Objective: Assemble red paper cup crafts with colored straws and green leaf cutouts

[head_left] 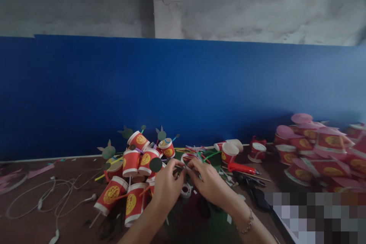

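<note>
Landmark: tape roll. Left hand and right hand are meeting just beyond it, fingers narrowing to a pinch beside a white-rimmed red piece. Fingers are hiding much of that piece; cannot tell whether each hand is gripping it or something smaller.

Risks, as judged: with so fine a fingertip pinch, slipping is looking the likeliest fault, caused by uneven pressure. The roll is lying just below the hands; a sinking wrist could be nudging it. Decorated cups are leaning in a heap left of the roll, close to the left hand; a sideways swing could be toppling them. Paper scraps are lying right of the roll, possibly sticking to any loose tape.
</note>
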{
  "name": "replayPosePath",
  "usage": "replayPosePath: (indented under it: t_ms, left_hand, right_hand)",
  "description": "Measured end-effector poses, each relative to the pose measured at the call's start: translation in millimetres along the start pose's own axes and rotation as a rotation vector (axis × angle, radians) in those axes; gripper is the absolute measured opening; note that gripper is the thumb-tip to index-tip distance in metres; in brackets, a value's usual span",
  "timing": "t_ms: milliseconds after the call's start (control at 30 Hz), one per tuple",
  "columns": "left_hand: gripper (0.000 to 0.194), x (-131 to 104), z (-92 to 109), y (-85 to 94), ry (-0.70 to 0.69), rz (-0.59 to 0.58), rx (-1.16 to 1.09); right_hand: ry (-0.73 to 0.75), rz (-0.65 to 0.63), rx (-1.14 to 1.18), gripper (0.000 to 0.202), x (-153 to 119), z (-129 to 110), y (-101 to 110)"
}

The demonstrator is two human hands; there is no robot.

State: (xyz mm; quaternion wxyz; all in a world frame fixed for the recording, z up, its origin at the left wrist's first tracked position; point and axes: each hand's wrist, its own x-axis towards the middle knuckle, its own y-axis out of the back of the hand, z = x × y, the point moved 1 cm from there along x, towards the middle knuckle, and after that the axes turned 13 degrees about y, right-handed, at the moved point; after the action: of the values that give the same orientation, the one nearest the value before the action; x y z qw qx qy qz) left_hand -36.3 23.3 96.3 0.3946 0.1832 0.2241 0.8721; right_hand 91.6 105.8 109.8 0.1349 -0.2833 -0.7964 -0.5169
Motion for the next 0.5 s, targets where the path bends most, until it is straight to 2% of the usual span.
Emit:
replayPosePath:
  t_ms: [133,300,400,500]
  left_hand:
    - [0.008,0.6,-0.2,2.4,0.002,0.018,0.023]
    - [0.028,0.3,0.0,5.9,-0.06,0.016,0.106]
    - [0.025,-1.3,0.4,5.1,-0.122,0.058,0.205]
    - [0.02,-1.6,-0.3,4.0,-0.117,0.081,0.196]
  right_hand:
    - [-0.008,-0.004,-0.023,0.008,0.7,1.2,-0.2]
    - [0.013,-0.021,-0.031,0.008,-0.1,1.1,-0.5]
    - [0.029,-0.008,-0.065,0.011,-0.9,-0.4,-1.3]
    - [0.039,0.0,-0.085,0.014,-0.5,-4.0,-1.2]
